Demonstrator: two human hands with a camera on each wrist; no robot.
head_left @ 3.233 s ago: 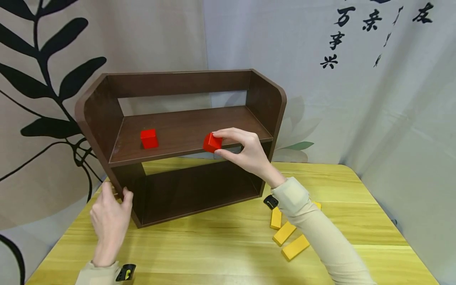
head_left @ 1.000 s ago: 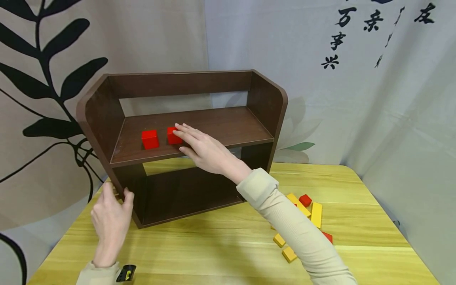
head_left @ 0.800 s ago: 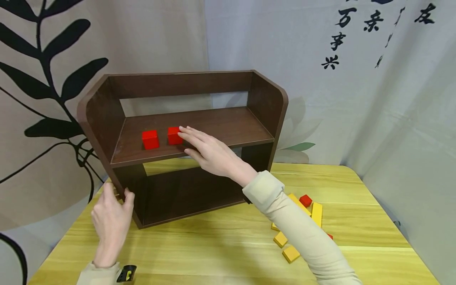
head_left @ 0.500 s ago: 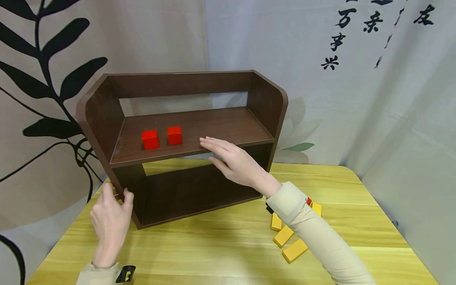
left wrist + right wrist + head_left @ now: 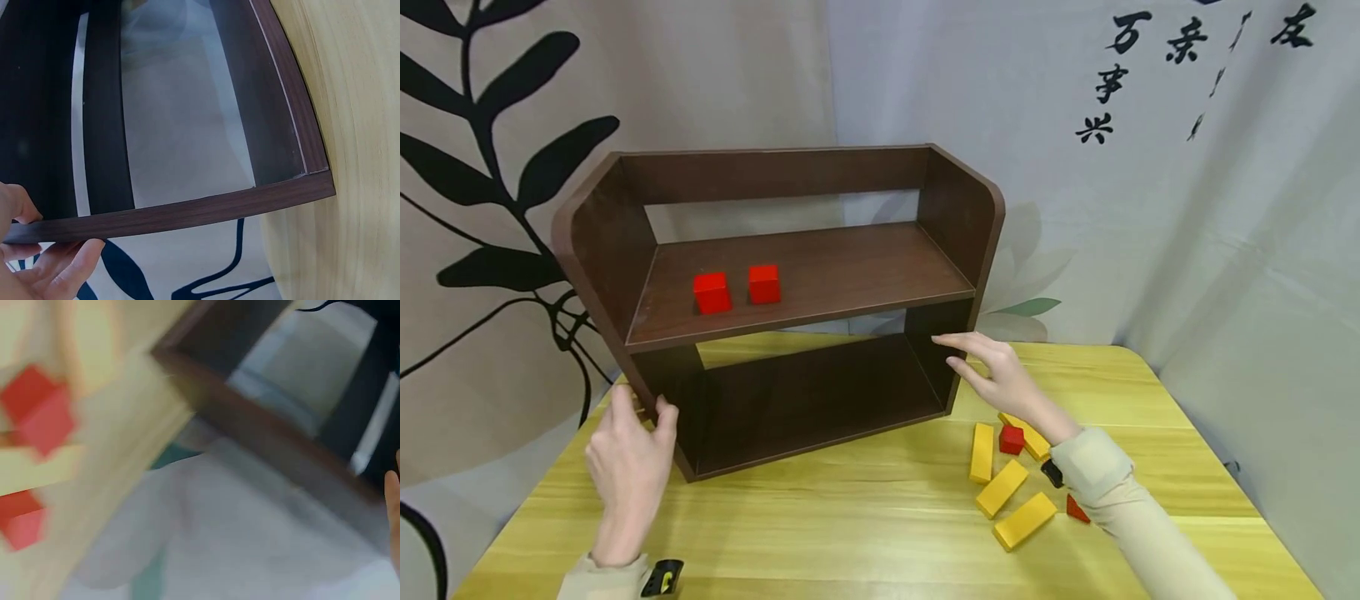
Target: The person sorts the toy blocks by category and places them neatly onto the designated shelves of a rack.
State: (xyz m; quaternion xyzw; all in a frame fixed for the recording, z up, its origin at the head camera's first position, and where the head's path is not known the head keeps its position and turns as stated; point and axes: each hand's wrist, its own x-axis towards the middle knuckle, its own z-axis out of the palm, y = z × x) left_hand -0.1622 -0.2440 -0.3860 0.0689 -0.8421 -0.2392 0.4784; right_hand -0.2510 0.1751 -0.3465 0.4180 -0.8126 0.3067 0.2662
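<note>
A dark brown two-tier shelf (image 5: 850, 258) stands on the table. Two red cubes (image 5: 712, 293) sit a small gap apart on its upper board, towards the left. My left hand (image 5: 631, 471) grips the edge of the shelf's left side panel; in the left wrist view the thumb (image 5: 25, 209) lies on one side of the panel and the fingers (image 5: 78, 269) on the other. Beside the shelf's right side panel, my right hand (image 5: 1000, 375) hovers with thumb and fingers apart, holding nothing. The right wrist view is blurred and shows only fingertips (image 5: 392, 494) at its edge.
Several yellow blocks (image 5: 982, 454) lie on the table (image 5: 820, 533) to the right of the shelf. A red block (image 5: 1011, 440) lies among them, and another red piece (image 5: 1077, 509) is partly hidden by the right sleeve. Patterned curtains (image 5: 737, 75) hang behind.
My right hand set the second red cube on the upper board, let go, and has drawn back to the right, past the shelf's right side. The left hand keeps its grip.
</note>
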